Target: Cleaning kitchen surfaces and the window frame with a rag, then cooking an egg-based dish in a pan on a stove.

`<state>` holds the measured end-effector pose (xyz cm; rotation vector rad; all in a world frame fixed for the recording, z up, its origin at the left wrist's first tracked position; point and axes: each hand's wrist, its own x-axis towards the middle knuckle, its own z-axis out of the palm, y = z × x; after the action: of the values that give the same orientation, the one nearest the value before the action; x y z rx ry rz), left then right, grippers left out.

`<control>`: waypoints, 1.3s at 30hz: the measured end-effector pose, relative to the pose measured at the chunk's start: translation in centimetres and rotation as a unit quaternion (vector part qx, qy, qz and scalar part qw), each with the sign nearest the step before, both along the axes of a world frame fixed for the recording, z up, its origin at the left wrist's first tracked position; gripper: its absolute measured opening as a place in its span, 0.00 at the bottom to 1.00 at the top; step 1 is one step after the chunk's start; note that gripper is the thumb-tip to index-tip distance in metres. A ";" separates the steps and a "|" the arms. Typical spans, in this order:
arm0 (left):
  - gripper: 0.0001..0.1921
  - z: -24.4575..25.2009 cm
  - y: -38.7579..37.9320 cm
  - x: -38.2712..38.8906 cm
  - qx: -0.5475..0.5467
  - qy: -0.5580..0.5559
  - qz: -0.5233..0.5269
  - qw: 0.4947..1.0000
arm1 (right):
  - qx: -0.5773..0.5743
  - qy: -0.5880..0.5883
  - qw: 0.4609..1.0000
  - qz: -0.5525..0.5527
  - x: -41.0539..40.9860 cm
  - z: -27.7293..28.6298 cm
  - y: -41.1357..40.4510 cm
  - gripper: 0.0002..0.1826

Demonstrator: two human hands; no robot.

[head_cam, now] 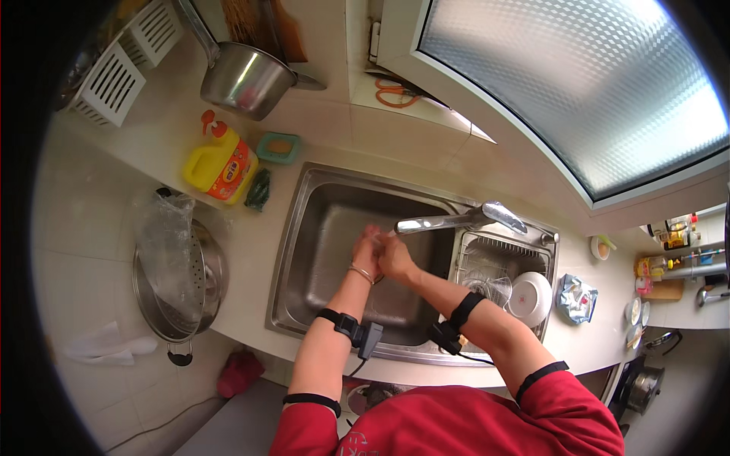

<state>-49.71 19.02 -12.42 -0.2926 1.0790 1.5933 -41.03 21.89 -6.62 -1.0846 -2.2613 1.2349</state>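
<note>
Under the spout of a chrome faucet [433, 223], my left hand [366, 248] and my right hand [394, 256] are pressed together. Water from the spout appears to run onto them. The fingers overlap and partly hide one another, so whether anything small lies between the palms cannot be told. Both hands are over the large stainless steel sink basin [331, 273], whose visible floor is bare metal. A bangle circles my left wrist. Right of the faucet base, the smaller basin holds a wire dish rack [476, 245] with a white bowl [529, 299], seen from its underside.
A yellow detergent jug [219, 162], a teal soap dish [278, 148] and a dark green packet [259, 190] stand left of the sink. A saucepan [245, 80] hangs above. A steamer pot [214, 273] with a plastic bag is further left; a foil-like bag [577, 299] lies right.
</note>
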 end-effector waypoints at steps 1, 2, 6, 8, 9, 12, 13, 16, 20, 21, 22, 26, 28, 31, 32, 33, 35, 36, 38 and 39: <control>0.14 0.3 0.4 0.3 0.001 -0.003 -0.003 1.000 | 0.001 -0.003 1.000 -0.003 0.4 -0.1 0.4 0.11; 0.14 0.6 0.6 0.7 0.020 -0.031 -0.019 0.999 | -0.005 -0.046 0.999 0.009 0.7 -0.3 0.8 0.11; 0.16 0.3 1.2 2.4 0.157 -0.050 -0.023 0.986 | 0.033 -0.223 0.974 -0.009 2.1 -2.1 4.2 0.11; 0.16 1.7 1.8 3.5 0.155 -0.057 -0.037 0.986 | 0.139 -0.172 0.975 -0.035 4.2 -5.6 7.3 0.10; 0.17 1.9 1.0 3.0 0.141 -0.053 -0.033 0.988 | 0.136 -0.168 0.976 -0.030 3.5 -4.5 6.9 0.10; 0.16 0.0 0.3 1.8 0.112 -0.135 -0.057 0.983 | -0.195 0.083 0.972 -0.103 2.7 -0.7 5.2 0.07; 0.16 0.1 0.8 1.8 0.118 -0.136 -0.065 0.982 | -0.194 0.187 0.951 -0.150 2.6 -1.9 4.1 0.08; 0.18 -0.6 0.5 0.9 0.128 -0.136 -0.106 0.977 | -0.048 0.079 0.991 -0.100 0.3 -1.1 0.9 0.12; 0.16 -2.5 0.2 0.5 0.135 -0.168 -0.087 0.973 | -0.033 -0.167 0.983 -0.067 -0.4 0.3 1.3 0.19; 0.16 -0.1 0.8 1.9 0.138 -0.172 -0.097 0.971 | -0.029 -0.169 0.982 -0.078 0.4 0.5 2.5 0.19; 0.16 3.2 1.3 3.2 0.167 -0.182 -0.107 0.963 | -0.030 -0.206 0.973 -0.099 1.4 1.4 3.9 0.18; 0.17 1.8 1.3 2.8 0.132 -0.138 -0.113 0.975 | -0.017 -0.201 0.971 -0.125 1.2 -1.6 4.9 0.15; 0.16 0.7 1.2 1.2 0.064 -0.069 -0.089 0.992 | 0.032 -0.205 0.975 0.083 0.5 -1.5 3.7 0.15; 0.12 -1.2 0.2 0.2 0.063 -0.072 -0.004 0.995 | -0.036 0.023 0.998 -0.045 0.1 0.9 0.0 0.15; 0.10 -1.3 0.5 0.2 0.074 -0.111 -0.036 0.990 | -0.034 0.022 0.998 -0.044 0.2 1.3 0.2 0.15; 0.10 -2.3 0.4 0.0 0.074 -0.107 -0.029 0.991 | -0.050 -0.061 0.995 -0.062 -0.1 1.8 0.2 0.14; 0.12 -5.4 -0.8 -0.8 0.174 -0.200 -0.098 0.959 | -0.070 -0.140 0.986 -0.063 -0.8 1.5 0.2 0.13; 0.15 -1.5 1.1 2.1 0.115 -0.176 -0.116 0.971 | 0.036 -0.229 0.973 0.003 1.3 -0.5 2.9 0.12; 0.16 0.5 0.7 3.6 0.106 -0.184 -0.082 0.974 | 0.095 -0.284 0.954 -0.032 0.7 -1.3 3.9 0.14; 0.17 1.4 0.5 4.1 0.101 -0.195 -0.055 0.974 | 0.049 -0.264 0.951 -0.157 0.2 -1.1 4.1 0.17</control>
<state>-45.66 19.50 -11.02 -0.3829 0.6166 1.4548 -40.87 25.95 -7.73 -1.8207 -2.3407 0.7550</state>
